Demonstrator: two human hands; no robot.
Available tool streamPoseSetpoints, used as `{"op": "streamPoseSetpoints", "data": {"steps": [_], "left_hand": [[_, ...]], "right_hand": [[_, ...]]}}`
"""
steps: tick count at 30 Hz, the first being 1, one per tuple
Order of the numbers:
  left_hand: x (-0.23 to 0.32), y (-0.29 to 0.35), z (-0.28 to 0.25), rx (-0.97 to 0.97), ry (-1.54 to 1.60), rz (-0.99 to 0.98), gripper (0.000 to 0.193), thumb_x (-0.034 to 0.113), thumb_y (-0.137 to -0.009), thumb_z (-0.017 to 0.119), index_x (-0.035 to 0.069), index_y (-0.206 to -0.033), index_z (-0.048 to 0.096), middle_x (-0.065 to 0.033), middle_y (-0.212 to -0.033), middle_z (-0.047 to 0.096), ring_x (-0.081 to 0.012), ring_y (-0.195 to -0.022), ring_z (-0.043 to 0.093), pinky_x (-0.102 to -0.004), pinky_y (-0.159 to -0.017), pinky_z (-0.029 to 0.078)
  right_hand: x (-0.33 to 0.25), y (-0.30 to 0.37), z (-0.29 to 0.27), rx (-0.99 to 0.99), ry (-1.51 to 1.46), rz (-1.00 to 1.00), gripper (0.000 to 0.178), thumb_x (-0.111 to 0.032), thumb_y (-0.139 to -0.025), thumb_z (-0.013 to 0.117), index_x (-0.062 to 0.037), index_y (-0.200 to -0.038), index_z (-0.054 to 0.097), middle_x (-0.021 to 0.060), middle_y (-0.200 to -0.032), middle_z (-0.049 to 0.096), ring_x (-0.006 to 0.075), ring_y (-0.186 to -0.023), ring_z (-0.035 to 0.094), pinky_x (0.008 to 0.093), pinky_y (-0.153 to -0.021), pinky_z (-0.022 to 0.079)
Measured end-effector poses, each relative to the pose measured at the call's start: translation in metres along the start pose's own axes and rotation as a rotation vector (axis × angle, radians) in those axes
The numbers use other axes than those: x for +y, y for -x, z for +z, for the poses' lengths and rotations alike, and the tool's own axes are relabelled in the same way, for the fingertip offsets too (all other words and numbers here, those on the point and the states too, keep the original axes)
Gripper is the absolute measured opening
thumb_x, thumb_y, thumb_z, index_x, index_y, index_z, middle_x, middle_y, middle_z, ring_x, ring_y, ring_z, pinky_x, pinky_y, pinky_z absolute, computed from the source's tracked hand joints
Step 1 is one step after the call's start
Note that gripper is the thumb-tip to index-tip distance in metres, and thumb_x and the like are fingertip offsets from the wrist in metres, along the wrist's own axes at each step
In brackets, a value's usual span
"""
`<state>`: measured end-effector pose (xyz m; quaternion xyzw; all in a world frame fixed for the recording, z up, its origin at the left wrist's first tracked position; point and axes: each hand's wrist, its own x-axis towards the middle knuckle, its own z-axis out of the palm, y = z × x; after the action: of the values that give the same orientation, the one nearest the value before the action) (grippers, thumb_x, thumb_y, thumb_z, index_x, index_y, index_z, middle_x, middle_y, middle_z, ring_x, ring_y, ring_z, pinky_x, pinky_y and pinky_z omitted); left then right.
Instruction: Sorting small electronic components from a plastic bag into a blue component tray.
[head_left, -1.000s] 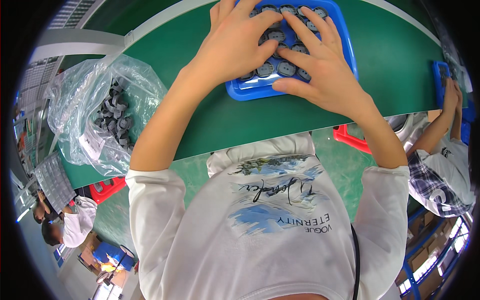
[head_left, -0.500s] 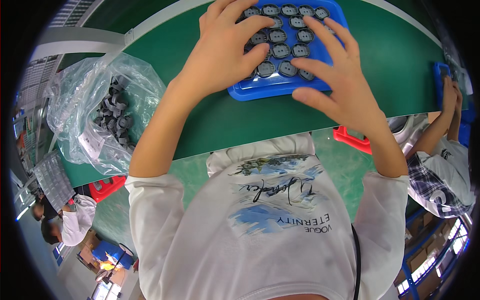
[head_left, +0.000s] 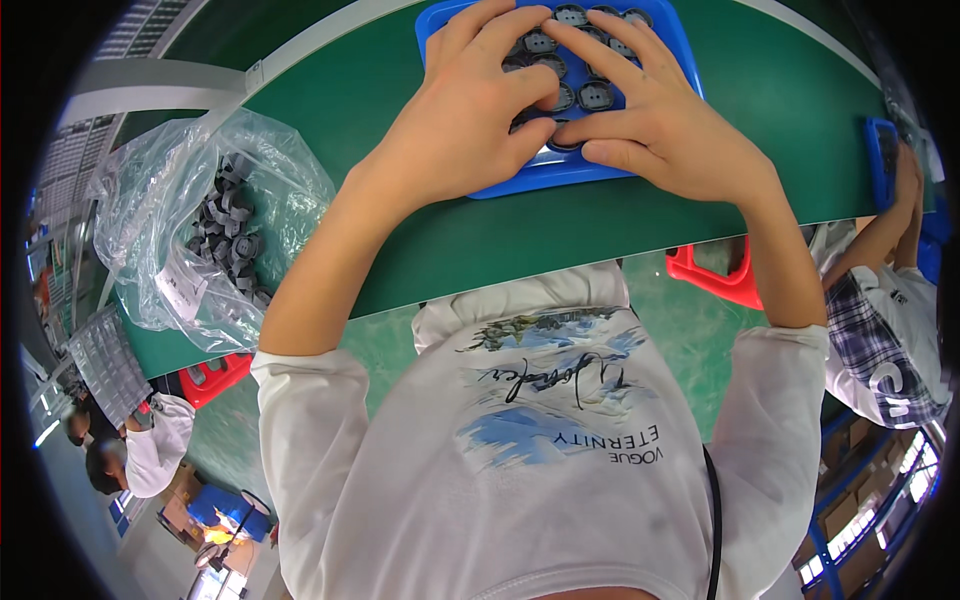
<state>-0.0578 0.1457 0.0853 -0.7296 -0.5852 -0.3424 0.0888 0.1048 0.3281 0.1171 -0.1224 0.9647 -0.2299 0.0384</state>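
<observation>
A blue plastic tray (head_left: 688, 60) lies at the table's far side, holding rows of dark grey oval plastic parts (head_left: 596, 96). My left hand (head_left: 460, 125) reaches over the tray's left part, fingers bent and spread, the thumb and index finger close to the parts. From the right, my right hand (head_left: 680, 135) stretches over the tray with its fingers apart, touching or just above the parts. The fingertips of both hands nearly meet around the middle rows. Several parts are hidden under the hands. Neither hand visibly grips a part.
A clear plastic bag (head_left: 130, 225) with loose grey parts (head_left: 235, 225) sits on the green table (head_left: 780, 150) at the left. Red stools (head_left: 715, 280) stand below the table edge. At the far right a person's hands (head_left: 905, 180) hold a small blue tray (head_left: 881, 165).
My right hand has moved left, toward my left hand, now covering more of the parts. My left hand has shifted slightly right. The tray's left rim shows more.
</observation>
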Motion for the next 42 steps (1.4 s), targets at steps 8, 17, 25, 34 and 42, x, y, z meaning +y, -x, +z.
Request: {"op": "streamPoseSetpoints", "data": {"steps": [8, 17, 25, 34, 42], "left_hand": [[-0.014, 0.001, 0.018, 0.217, -0.046, 0.34, 0.027, 0.016, -0.075, 0.077, 0.006, -0.099, 0.067, -0.0285, -0.148, 0.038, -0.0502, -0.138, 0.033, -0.0596, -0.113, 0.029], [0.021, -0.018, -0.008, -0.323, 0.02, -0.208, 0.021, 0.013, -0.077, 0.073, 0.004, -0.095, 0.066, -0.0269, -0.148, 0.039, -0.0494, -0.138, 0.034, -0.0594, -0.111, 0.03], [0.025, -0.019, -0.008, -0.348, 0.014, -0.186, 0.011, 0.013, -0.079, 0.07, 0.002, -0.08, 0.069, -0.0238, -0.148, 0.044, -0.0472, -0.138, 0.034, -0.0589, -0.111, 0.029], [-0.015, -0.014, 0.03, 0.161, -0.321, 0.427, 0.011, 0.013, -0.081, 0.068, 0.002, -0.083, 0.071, -0.0237, -0.147, 0.046, -0.0476, -0.137, 0.035, -0.0587, -0.112, 0.029], [0.014, -0.011, 0.007, -0.248, -0.033, -0.189, 0.014, 0.011, -0.077, 0.075, 0.008, -0.088, 0.067, -0.0116, -0.149, 0.049, -0.0383, -0.141, 0.037, -0.0492, -0.114, 0.03]], "right_hand": [[0.004, 0.016, 0.019, 0.438, 0.066, 0.03, 0.021, -0.019, -0.082, 0.077, -0.0084, -0.1, 0.073, 0.0095, -0.13, 0.059, 0.0325, -0.126, 0.047, 0.0432, -0.106, 0.039], [-0.002, 0.015, 0.037, 0.359, 0.042, 0.249, 0.018, -0.014, -0.08, 0.077, -0.0034, -0.08, 0.063, 0.0058, -0.082, 0.059, 0.0252, -0.087, 0.053, 0.0384, -0.075, 0.045], [0.006, 0.009, 0.044, 0.519, 0.209, 0.045, 0.015, -0.013, -0.08, 0.076, -0.0033, -0.082, 0.065, 0.0077, -0.082, 0.056, 0.0277, -0.089, 0.054, 0.0396, -0.081, 0.046], [0.01, 0.002, 0.042, 0.584, 0.257, 0.024, 0.014, -0.014, -0.081, 0.076, -0.0047, -0.08, 0.065, 0.0063, -0.083, 0.058, 0.026, -0.088, 0.055, 0.0378, -0.079, 0.044], [0.002, 0.017, 0.043, 0.477, 0.159, 0.17, 0.018, -0.02, -0.083, 0.076, -0.0058, -0.079, 0.066, 0.005, -0.082, 0.061, 0.0248, -0.088, 0.055, 0.0386, -0.084, 0.04]]}}
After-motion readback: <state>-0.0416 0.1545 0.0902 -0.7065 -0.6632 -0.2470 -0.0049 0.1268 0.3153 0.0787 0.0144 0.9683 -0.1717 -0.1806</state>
